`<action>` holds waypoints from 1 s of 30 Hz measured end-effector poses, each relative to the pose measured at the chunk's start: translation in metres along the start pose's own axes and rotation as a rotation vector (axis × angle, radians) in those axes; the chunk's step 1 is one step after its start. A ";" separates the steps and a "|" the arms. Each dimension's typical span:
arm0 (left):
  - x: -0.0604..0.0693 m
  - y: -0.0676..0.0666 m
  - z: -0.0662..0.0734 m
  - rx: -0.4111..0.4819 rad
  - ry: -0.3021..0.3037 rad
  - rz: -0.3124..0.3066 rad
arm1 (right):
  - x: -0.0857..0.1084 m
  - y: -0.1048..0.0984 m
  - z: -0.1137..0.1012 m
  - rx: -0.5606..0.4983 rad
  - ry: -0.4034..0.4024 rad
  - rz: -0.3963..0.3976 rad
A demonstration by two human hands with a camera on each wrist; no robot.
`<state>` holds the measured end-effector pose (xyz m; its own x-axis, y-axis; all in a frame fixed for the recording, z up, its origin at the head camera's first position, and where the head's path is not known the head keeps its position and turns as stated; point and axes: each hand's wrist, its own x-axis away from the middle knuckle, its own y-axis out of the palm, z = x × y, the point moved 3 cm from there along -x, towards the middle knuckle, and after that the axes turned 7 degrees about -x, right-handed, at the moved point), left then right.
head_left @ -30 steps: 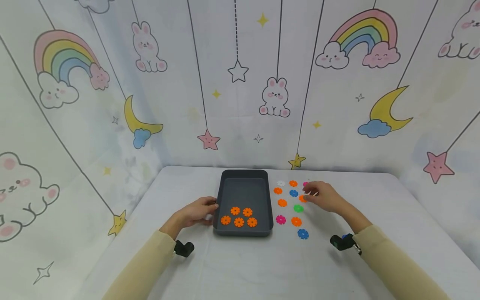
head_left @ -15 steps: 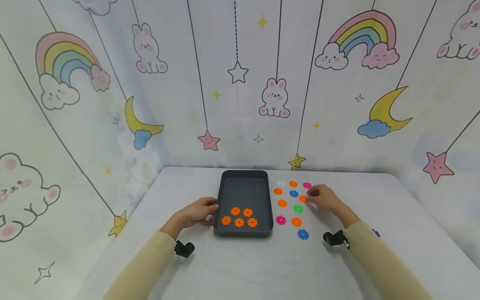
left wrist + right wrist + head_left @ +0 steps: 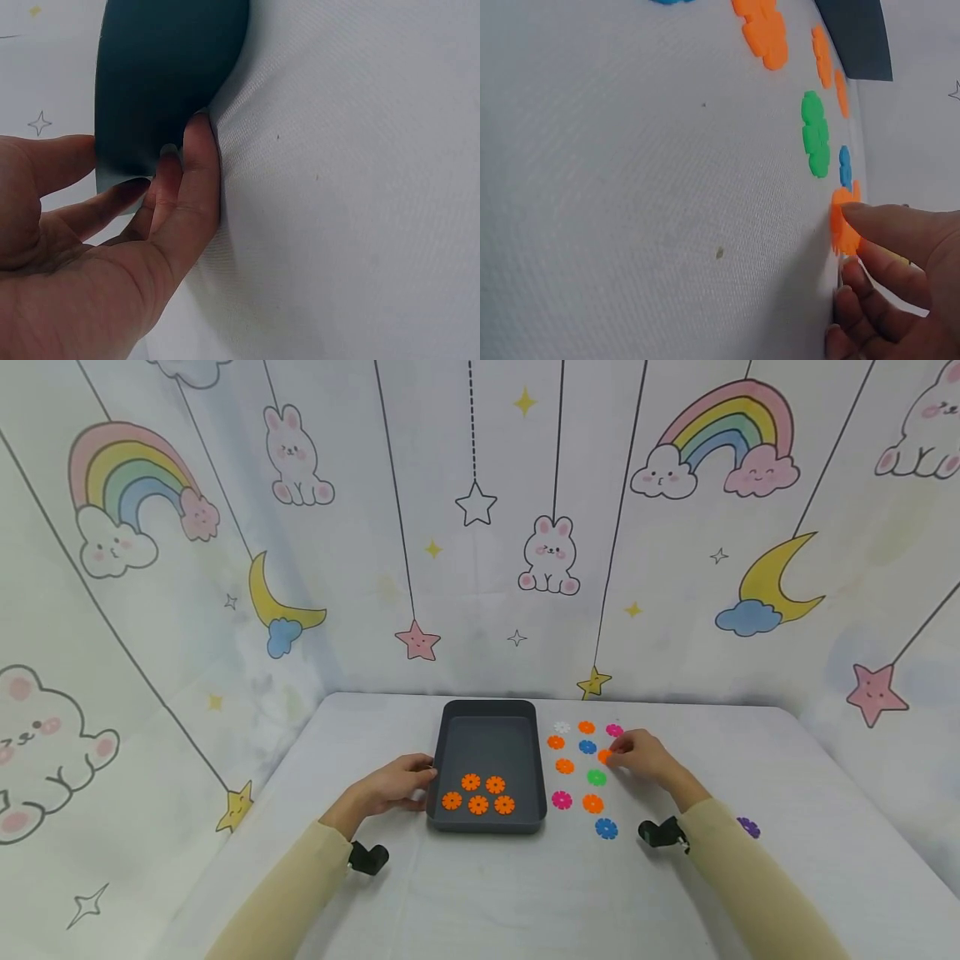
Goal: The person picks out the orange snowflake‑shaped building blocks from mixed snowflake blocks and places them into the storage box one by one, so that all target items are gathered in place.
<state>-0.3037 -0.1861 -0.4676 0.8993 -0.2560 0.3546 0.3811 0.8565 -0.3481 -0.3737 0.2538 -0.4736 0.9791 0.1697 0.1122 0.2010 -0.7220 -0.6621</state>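
A dark grey tray [image 3: 491,747] holds several orange notched discs [image 3: 477,804] near its front end. My left hand [image 3: 395,783] grips the tray's left side; in the left wrist view that hand [image 3: 112,247] has its thumb and fingertips against the tray wall [image 3: 169,67]. Right of the tray, my right hand [image 3: 643,756] pinches an orange disc [image 3: 603,757] at table level. The right wrist view has the thumb of this hand [image 3: 900,285] on the face of that disc [image 3: 844,214], with the index finger partly hidden at its edge.
Loose discs lie between the tray and my right hand: green [image 3: 597,777], blue [image 3: 606,828], pink [image 3: 562,799], white [image 3: 562,727] and several orange [image 3: 592,803]. A purple disc [image 3: 748,827] lies beside my right sleeve. Patterned cloth [image 3: 480,610] stands behind the table.
My right hand has come down and closed its fingertips on the orange disc. The right forearm has shifted left, uncovering the pink disc at the back and the purple one. My left hand stays put.
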 end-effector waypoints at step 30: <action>-0.002 -0.001 -0.003 0.004 -0.001 -0.008 | 0.026 -0.006 -0.051 -0.004 -0.214 0.045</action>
<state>-0.3052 -0.1876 -0.4702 0.8960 -0.2626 0.3580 0.3875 0.8562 -0.3418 -0.3475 0.2285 -0.4284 0.9582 0.2753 -0.0781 0.1573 -0.7347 -0.6599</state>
